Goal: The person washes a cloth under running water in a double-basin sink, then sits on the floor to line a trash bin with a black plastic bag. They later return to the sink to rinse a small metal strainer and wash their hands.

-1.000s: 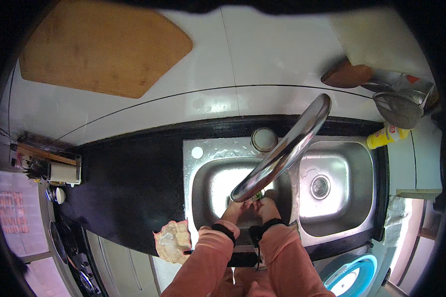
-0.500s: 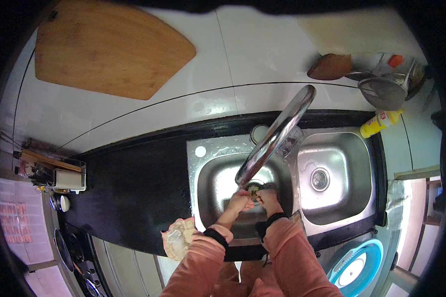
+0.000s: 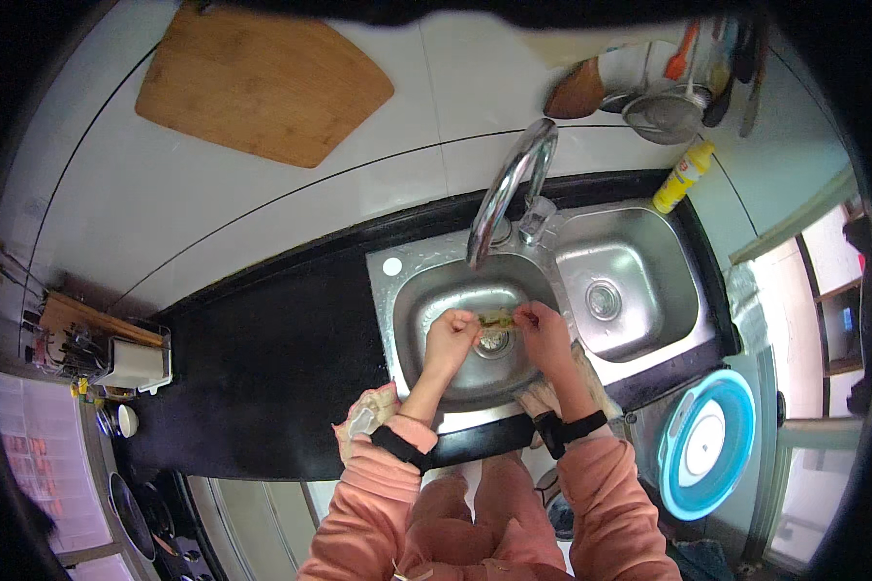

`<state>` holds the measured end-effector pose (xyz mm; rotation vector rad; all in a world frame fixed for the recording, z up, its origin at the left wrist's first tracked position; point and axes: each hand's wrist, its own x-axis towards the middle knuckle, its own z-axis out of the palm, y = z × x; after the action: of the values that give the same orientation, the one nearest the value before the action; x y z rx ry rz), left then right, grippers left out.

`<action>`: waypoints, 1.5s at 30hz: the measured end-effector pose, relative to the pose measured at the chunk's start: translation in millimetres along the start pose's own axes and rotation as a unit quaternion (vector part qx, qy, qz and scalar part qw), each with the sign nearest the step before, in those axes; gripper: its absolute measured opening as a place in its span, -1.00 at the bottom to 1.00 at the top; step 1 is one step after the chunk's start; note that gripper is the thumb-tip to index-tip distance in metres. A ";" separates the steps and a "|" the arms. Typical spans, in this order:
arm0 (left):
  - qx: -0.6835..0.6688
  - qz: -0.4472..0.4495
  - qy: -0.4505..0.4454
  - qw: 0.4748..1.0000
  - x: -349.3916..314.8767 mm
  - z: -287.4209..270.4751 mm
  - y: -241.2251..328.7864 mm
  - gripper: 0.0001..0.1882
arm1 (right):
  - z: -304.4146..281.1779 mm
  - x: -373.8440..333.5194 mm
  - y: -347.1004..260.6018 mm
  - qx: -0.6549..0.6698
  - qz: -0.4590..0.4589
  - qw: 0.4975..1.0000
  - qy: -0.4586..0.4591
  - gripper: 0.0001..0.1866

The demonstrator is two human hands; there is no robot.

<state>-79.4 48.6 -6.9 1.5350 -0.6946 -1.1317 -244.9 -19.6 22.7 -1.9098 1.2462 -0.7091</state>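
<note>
Both hands are down in the left basin of a steel double sink, right over the drain. The left hand and the right hand are pinching the two ends of a small greenish-yellow scrap, some kind of vegetable bit by the look of it, though it's too small to say exactly what. Fingers on both hands are curled in tight on it, so neither hand is open. The scrap sits between the hands, just under the tip of the curved chrome faucet.

The person wears pink sleeves with a black strap on each wrist. A crumpled cloth sits on the sink's front edge by the left forearm. The black counter runs off to the left, with a utensil rack at its far end. On the right there's a yellow bottle behind the second basin, and a round blue-rimmed lid lower down. A wooden cutting board hangs on the white tiled wall.
</note>
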 end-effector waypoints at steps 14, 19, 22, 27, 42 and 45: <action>0.148 0.101 -0.172 0.969 -54.9 47.0 92.4 -0.84 | -50.7 -64.0 -39.2 0.169 0.004 0.985 0.014 -0.86; 0.167 0.116 -0.178 0.963 -69.2 38.8 98.4 -0.76 | -53.9 -68.8 -49.5 0.203 -0.001 0.975 0.086 -0.86; 0.154 0.119 -0.157 0.968 -76.7 32.9 82.3 -0.67 | -55.6 -72.4 -51.5 0.192 0.025 0.978 0.075 -0.85; 0.181 0.104 -0.129 0.969 -91.6 -6.8 47.1 -0.59 | -92.0 -110.7 -57.5 0.191 -0.032 0.973 0.125 -0.79; 0.306 0.005 -0.062 0.950 -191.3 -134.4 -13.9 -0.72 | -177.0 -432.5 53.0 0.008 0.267 0.916 0.299 -0.88; 0.324 0.029 -0.084 0.942 -192.4 -139.3 -20.6 -0.72 | -141.9 -496.0 128.1 -0.021 0.339 0.874 0.349 -0.90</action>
<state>-28.1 278.4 30.7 1.9525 -1.3153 -1.0491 -607.1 366.4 -26.4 -1.0922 2.2284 -1.0063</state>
